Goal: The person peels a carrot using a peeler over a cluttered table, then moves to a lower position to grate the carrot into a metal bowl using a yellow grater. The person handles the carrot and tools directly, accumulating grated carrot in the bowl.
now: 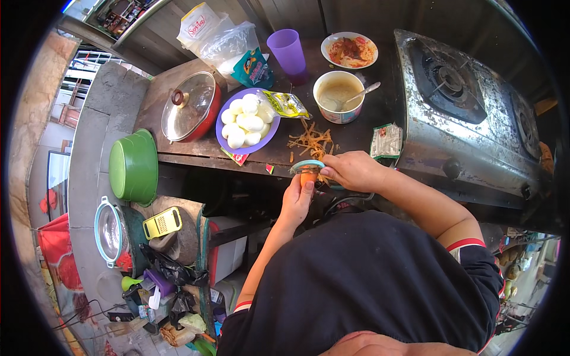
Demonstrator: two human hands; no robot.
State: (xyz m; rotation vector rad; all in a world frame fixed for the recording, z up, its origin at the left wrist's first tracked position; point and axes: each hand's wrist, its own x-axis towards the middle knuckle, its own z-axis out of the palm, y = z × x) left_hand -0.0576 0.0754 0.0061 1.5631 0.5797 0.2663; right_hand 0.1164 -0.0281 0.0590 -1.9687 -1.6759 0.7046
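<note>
My left hand (297, 198) grips an orange carrot (308, 177) upright near the table's front edge. Over the carrot's upper end, my right hand (352, 171) is shut on a peeler with a light blue frame (310, 163). Orange peelings (314, 139) lie in a loose heap on the dark table just beyond the hands. Left of the peelings, a purple plate (220, 133) holds several peeled white eggs (247, 121). Beyond the peelings stands a paper tub (340, 116) of pale batter with a spoon (366, 90) in it. The carrot's lower end is hidden by my left fingers.
A metal two-burner gas stove (427, 138) stands at right. A red pan with a glass lid (189, 111), a purple cup (287, 53), plastic bags (231, 42) and a bowl of red food (349, 50) sit on the table. A green basin (133, 167) and yellow grater (163, 222) are at left.
</note>
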